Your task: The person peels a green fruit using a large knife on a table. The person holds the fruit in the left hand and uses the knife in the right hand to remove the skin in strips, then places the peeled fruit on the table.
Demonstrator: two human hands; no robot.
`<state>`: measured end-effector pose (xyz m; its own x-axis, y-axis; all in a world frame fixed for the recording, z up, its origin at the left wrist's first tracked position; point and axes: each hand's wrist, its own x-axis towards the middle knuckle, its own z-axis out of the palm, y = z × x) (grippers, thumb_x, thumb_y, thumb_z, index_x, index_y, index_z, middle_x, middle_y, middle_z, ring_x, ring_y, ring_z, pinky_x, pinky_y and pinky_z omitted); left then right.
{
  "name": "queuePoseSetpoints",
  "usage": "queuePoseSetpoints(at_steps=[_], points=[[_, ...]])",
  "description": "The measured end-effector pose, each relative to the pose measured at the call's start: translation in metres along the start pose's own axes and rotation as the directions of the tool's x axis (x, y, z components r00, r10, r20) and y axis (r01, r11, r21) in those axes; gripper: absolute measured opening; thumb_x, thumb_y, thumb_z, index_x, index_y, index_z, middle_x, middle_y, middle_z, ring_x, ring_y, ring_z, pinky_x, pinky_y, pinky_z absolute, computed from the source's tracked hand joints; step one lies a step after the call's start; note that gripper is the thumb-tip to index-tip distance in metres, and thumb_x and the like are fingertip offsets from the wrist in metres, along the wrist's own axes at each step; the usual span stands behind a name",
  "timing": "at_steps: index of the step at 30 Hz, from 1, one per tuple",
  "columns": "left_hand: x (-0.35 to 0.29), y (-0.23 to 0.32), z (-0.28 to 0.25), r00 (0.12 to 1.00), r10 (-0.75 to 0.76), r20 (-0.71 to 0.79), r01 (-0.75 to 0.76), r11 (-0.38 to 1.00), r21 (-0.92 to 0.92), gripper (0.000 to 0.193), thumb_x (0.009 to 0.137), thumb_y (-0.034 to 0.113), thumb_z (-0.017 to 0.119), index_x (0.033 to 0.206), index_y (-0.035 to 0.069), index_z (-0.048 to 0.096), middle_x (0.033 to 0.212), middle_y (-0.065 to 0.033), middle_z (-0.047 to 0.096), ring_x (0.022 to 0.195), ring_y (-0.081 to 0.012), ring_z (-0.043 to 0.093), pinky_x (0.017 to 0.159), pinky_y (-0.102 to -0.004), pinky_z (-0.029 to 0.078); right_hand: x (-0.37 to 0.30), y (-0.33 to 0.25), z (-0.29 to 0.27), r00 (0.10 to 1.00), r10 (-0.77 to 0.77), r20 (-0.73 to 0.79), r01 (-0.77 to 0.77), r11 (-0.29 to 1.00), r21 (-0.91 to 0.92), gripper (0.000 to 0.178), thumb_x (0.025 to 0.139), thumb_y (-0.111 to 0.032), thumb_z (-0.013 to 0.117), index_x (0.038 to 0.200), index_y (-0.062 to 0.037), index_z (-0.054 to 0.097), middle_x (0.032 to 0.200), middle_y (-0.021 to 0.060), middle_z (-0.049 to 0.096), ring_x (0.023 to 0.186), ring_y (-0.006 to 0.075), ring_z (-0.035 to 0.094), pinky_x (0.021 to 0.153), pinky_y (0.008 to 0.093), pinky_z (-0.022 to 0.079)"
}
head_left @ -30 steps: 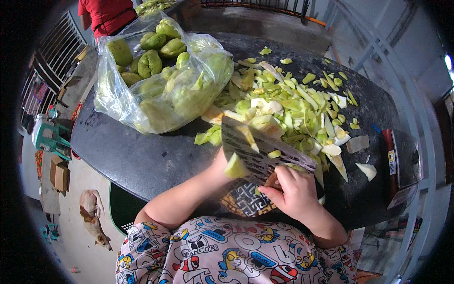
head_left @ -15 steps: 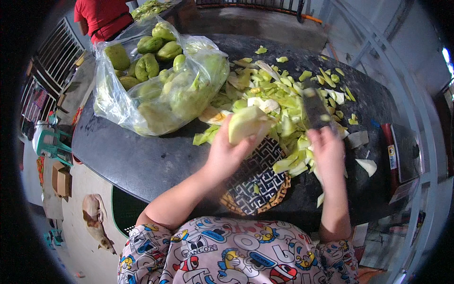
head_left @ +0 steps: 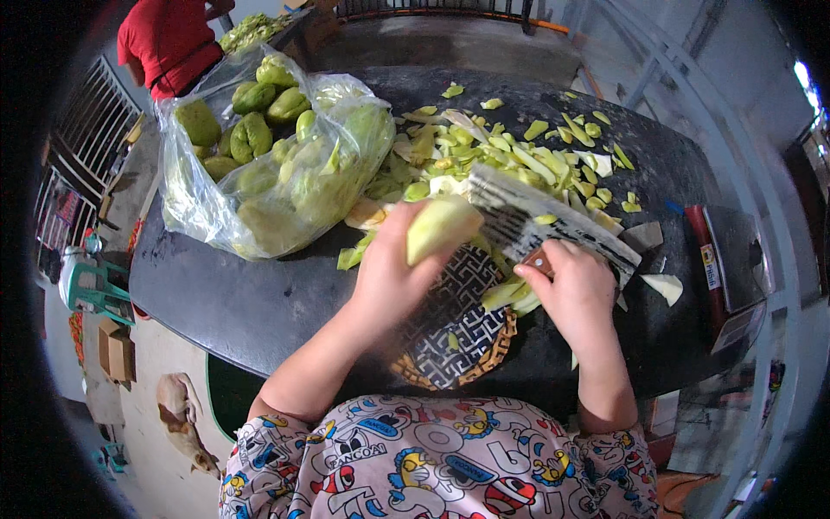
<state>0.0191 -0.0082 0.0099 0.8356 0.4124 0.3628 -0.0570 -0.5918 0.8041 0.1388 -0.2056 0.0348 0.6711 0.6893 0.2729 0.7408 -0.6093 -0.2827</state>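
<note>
A pale, peeled chayote point(head_left: 443, 228) is gripped in my left hand point(head_left: 391, 259), held up over the table. My right hand point(head_left: 577, 294) is closed round the brown wooden handle of a cleaver point(head_left: 553, 212). Its broad blade reaches up and left toward the chayote, with a bit of green peel stuck on it; I cannot tell whether it touches. Below and behind the blade spreads a heap of green peelings point(head_left: 519, 156). Under my hands lies a black-and-white patterned mat point(head_left: 454, 316) with an orange edge, partly hidden by the left hand.
A clear plastic bag point(head_left: 285, 208) of whole green chayotes point(head_left: 252, 137) stands on the dark table point(head_left: 216, 298) at left. A dark red-edged object point(head_left: 722, 259) is at the right edge. Beyond the bag is a person in red point(head_left: 169, 43). A dog point(head_left: 181, 415) lies on the floor.
The cleaver has swung from beside the peelings, tilted up, to a slant with its blade near the chayote. My right hand has come left and lower. The chayote stays in my left hand.
</note>
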Motion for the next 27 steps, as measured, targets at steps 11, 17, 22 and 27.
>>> queuePoseSetpoints(at_steps=[11, 17, 22, 27], points=[[0.055, 0.036, 0.032, 0.943, 0.228, 0.244, -0.332, 0.712, 0.619, 0.056, 0.064, 0.016, 0.076, 0.114, 0.006, 0.051, 0.105, -0.0123, 0.056, 0.096, -0.0325, 0.056, 0.076, -0.0407, 0.051, -0.014, -0.002, -0.001, 0.983, -0.051, 0.176, 0.061, 0.997, -0.052, 0.031, 0.068, -0.036, 0.075, 0.073, -0.0068, 0.065, 0.069, 0.0107, 0.065, 0.063, 0.0292, 0.064, 0.059, 0.0391, 0.051], [0.057, -0.013, -0.036, 0.919, -0.317, -0.235, 0.153, 0.836, -0.528, 0.033, 0.085, 0.019, 0.063, 0.113, 0.004, 0.056, 0.101, -0.0075, 0.064, 0.089, -0.0221, 0.064, 0.08, -0.0392, 0.052, 0.009, 0.03, -0.016, 0.967, 0.256, 0.012, -0.251, 0.936, 0.245, 0.031, 0.07, -0.027, 0.078, 0.073, -0.0039, 0.057, 0.064, 0.0112, 0.06, 0.057, 0.0223, 0.058, 0.053, 0.0361, 0.047], [0.036, -0.03, -0.033, 0.843, -0.523, 0.123, 0.267, 0.209, -0.941, 0.049, 0.085, 0.035, 0.061, 0.123, 0.006, 0.049, 0.113, -0.0115, 0.06, 0.1, -0.0264, 0.061, 0.086, -0.0401, 0.051, 0.02, 0.028, -0.036, 0.916, 0.274, -0.293, -0.057, 0.811, 0.582, 0.027, 0.081, -0.017, 0.072, 0.09, -0.0025, 0.051, 0.066, -0.0006, 0.055, 0.057, 0.0077, 0.048, 0.055, 0.023, 0.041], [0.03, -0.029, -0.021, 0.866, -0.487, 0.108, 0.298, 0.33, -0.896, 0.055, 0.086, 0.04, 0.06, 0.127, 0.006, 0.045, 0.115, -0.0109, 0.059, 0.102, -0.0256, 0.06, 0.089, -0.0403, 0.05, 0.031, -0.015, -0.057, 0.981, 0.175, -0.084, 0.002, 0.422, 0.906, 0.02, 0.089, -0.015, 0.062, 0.101, -0.0006, 0.056, 0.073, 0.0002, 0.058, 0.054, 0.0056, 0.051, 0.052, 0.0202, 0.042]])
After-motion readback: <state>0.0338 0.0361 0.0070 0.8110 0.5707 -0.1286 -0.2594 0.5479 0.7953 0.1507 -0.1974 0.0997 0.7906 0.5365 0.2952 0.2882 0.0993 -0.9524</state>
